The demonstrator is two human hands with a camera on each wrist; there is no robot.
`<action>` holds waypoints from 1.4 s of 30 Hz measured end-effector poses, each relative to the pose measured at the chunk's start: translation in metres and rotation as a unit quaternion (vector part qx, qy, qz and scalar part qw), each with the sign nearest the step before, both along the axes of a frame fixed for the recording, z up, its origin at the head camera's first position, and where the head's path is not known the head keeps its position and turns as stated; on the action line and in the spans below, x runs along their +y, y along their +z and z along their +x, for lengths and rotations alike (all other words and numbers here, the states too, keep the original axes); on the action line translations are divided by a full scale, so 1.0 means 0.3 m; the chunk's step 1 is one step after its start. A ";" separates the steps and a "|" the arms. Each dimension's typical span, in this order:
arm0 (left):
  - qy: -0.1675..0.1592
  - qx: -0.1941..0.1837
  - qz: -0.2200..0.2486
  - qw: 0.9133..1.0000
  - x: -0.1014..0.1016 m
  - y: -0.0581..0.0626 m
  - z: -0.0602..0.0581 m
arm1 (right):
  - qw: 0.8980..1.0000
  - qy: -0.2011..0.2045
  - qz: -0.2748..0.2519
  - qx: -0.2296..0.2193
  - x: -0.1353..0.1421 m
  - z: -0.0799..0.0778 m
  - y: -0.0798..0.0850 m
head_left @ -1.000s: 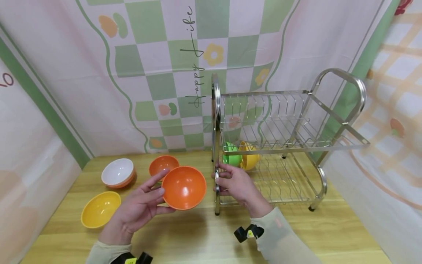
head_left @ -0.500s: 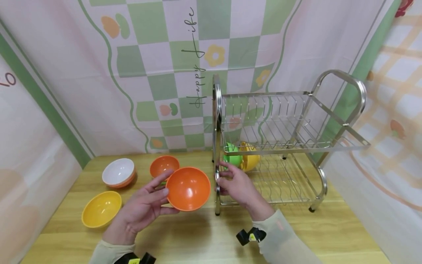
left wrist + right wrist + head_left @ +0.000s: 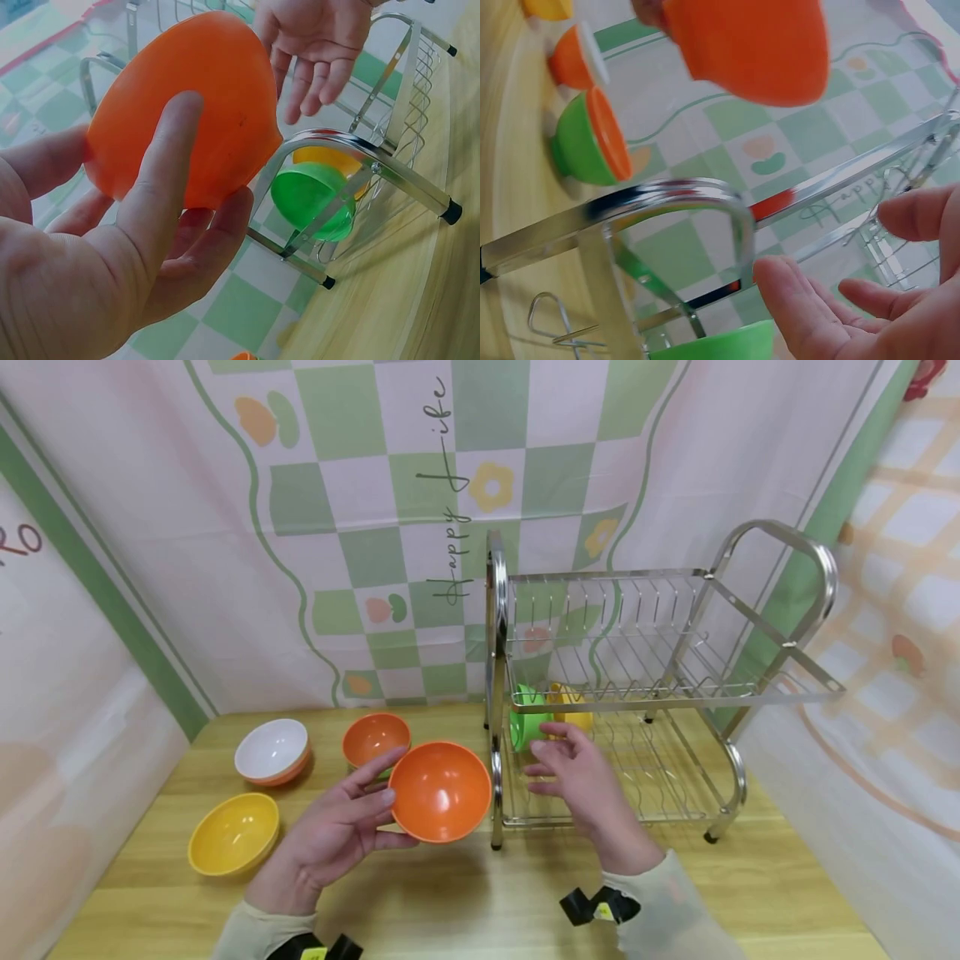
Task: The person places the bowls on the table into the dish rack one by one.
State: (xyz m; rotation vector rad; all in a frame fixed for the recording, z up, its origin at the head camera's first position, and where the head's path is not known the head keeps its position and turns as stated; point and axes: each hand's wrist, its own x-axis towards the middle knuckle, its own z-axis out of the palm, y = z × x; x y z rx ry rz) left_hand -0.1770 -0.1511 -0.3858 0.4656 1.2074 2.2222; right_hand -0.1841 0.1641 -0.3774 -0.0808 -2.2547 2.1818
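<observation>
My left hand [image 3: 330, 843] grips an orange bowl [image 3: 441, 792] at its left side, its inside turned toward the head camera. The left wrist view shows the thumb lying along the bowl's outer wall. Just right of this bowl, my right hand [image 3: 583, 789] is held in front of the rack's lower tier, fingers spread and holding nothing. Behind its fingertips a green bowl [image 3: 525, 731] stands on edge in the lower tier. Next to that is a yellow bowl [image 3: 581, 720], partly hidden by the hand and the upper tier.
The two-tier metal dish rack [image 3: 678, 702] stands on the right of the wooden table [image 3: 420, 910]. At left lie a white-lined orange bowl [image 3: 272, 752], a yellow bowl [image 3: 234, 835] and an orange-lined green bowl [image 3: 592, 139]. A patterned curtain [image 3: 337, 410] hangs behind.
My right hand has come off the rack's left front post and moved right, its fingers opening. The left hand has carried the orange bowl slightly right, toward the rack.
</observation>
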 end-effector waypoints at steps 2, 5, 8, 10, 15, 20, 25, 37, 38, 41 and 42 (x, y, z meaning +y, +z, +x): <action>-0.001 0.004 0.003 1.000 0.002 0.000 0.000 | 0.999 0.006 -0.039 0.004 0.006 0.013 0.014; -0.004 0.008 0.009 1.000 0.006 -0.001 0.001 | 0.995 0.029 -0.094 0.016 0.016 0.032 0.032; -0.004 0.005 0.009 1.000 0.013 0.003 0.004 | 0.988 0.066 -0.137 0.032 0.028 0.041 0.034; -0.002 0.000 0.007 1.000 0.018 0.009 0.006 | 0.981 0.098 -0.162 0.043 0.038 0.042 0.028; -0.001 -0.011 0.007 1.000 0.030 0.019 0.011 | 0.960 0.182 -0.204 0.056 0.051 0.042 0.005; -0.007 -0.005 0.012 1.000 0.040 0.017 0.010 | 0.943 0.246 -0.217 0.064 0.049 0.039 -0.019; -0.009 -0.005 0.012 1.000 0.050 0.014 0.012 | 0.928 0.293 -0.221 0.068 0.044 0.039 -0.039; -0.008 -0.021 0.014 1.000 0.082 0.012 0.014 | 0.907 0.357 -0.209 0.082 0.022 0.053 -0.066; -0.009 -0.018 0.013 1.000 0.084 0.012 0.014 | 0.908 0.355 -0.209 0.082 0.022 0.055 -0.065; -0.008 -0.021 0.010 1.000 0.091 0.012 0.013 | 0.909 0.351 -0.210 0.084 0.019 0.058 -0.063; -0.008 -0.023 0.009 1.000 0.093 0.012 0.014 | 0.909 0.350 -0.209 0.086 0.019 0.059 -0.063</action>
